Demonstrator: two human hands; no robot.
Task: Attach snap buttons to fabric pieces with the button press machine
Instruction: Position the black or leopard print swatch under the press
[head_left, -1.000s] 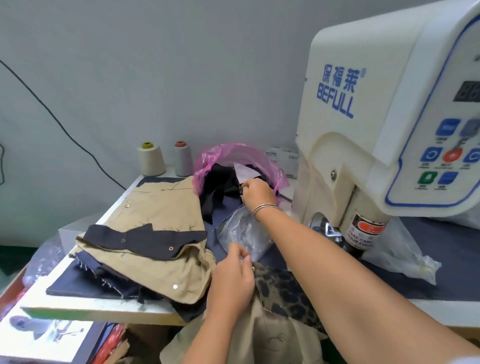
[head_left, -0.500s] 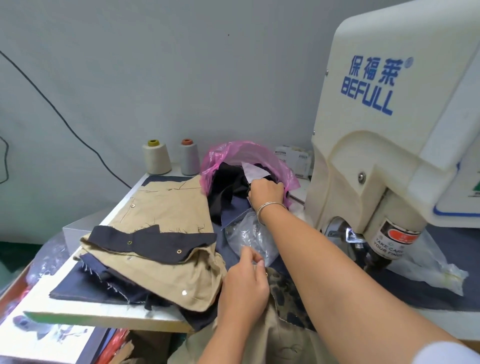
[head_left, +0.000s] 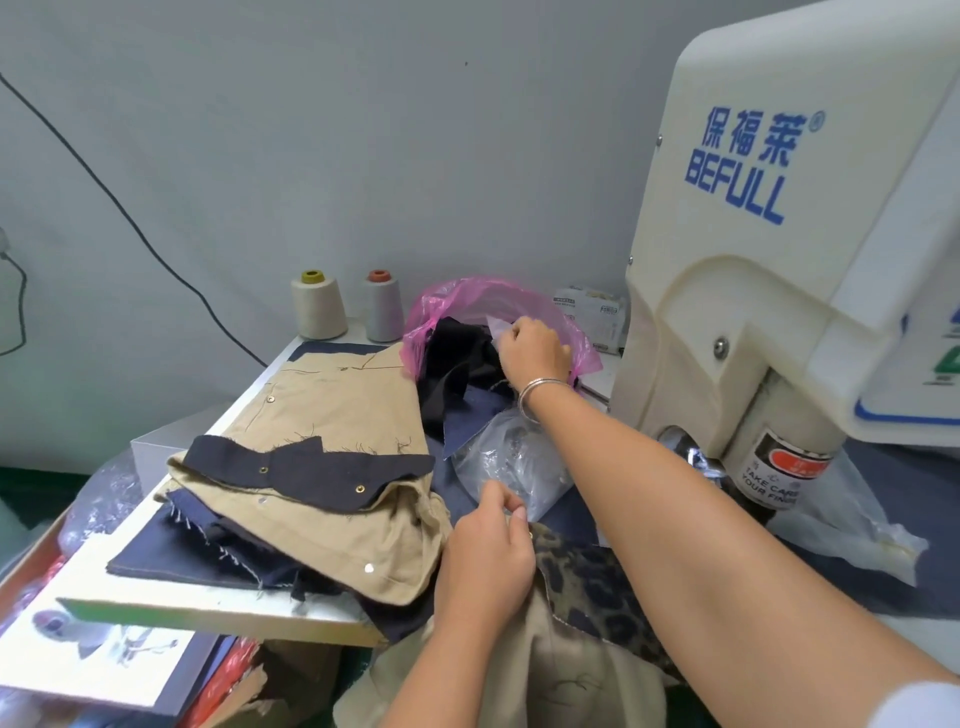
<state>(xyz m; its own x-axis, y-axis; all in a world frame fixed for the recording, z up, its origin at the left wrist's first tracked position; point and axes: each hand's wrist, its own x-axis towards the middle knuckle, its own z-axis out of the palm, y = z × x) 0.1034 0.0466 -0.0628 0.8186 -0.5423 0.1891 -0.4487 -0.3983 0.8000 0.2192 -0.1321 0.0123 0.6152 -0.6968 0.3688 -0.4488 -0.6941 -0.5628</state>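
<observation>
A cream button press machine (head_left: 769, 291) fills the right side. Tan and navy fabric pieces (head_left: 322, 467) with metal snaps lie stacked on the table's left. A pink plastic bag (head_left: 467, 301) at the back holds dark fabric scraps (head_left: 457, 358). My right hand (head_left: 535, 353), a silver bangle on its wrist, reaches into the pink bag with fingers curled on a pale fabric piece (head_left: 496, 327). My left hand (head_left: 488, 556) pinches the edge of a clear plastic bag (head_left: 504, 457) near the table's front. A leopard-print fabric (head_left: 587, 577) lies under my right forearm.
Two thread cones (head_left: 318, 306) (head_left: 384, 306) stand at the back against the grey wall. A second clear bag (head_left: 852, 525) lies below the machine's head. Small white boxes (head_left: 592, 312) sit behind the pink bag. A black cable crosses the wall. Clutter lies under the table's left edge.
My right hand has moved further up into the pink bag. My left hand stays on the clear bag. The view has shifted left, putting the machine further right.
</observation>
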